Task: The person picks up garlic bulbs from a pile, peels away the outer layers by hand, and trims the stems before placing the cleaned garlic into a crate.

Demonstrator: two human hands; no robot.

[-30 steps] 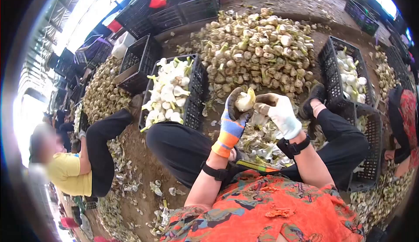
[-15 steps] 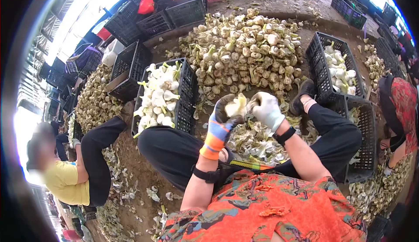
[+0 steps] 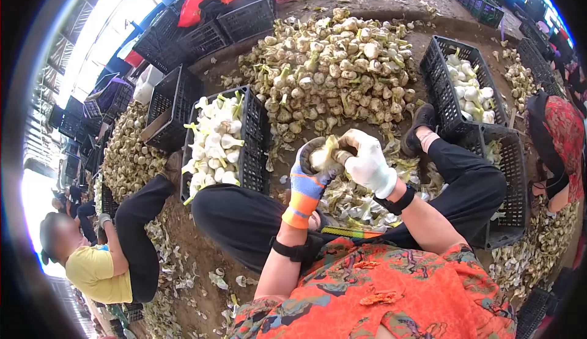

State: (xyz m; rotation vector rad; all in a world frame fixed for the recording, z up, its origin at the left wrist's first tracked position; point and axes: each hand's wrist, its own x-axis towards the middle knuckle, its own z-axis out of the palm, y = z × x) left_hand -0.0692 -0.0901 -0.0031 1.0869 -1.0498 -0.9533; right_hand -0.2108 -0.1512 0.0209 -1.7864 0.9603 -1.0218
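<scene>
Above the gap between the knees, my left hand, in a blue, orange and dark glove, is wrapped round a garlic bulb. My right hand, in a white glove with dark fingertips, pinches at the bulb's right side, by its yellowish stem and outer skin. Whether a loose flap of skin sits between those fingertips is hidden. Below both hands lies a heap of peeled garlic skins. A big pile of unpeeled garlic rises just beyond.
On the left stands a black crate filled with white garlic bulbs. Another crate, partly filled with bulbs, is at right, with a further crate nearer. A person in yellow sits left; a person in red is at right.
My right hand has moved slightly left, closer against the bulb and my left hand. The view has shifted a little. The left hand keeps its hold on the bulb.
</scene>
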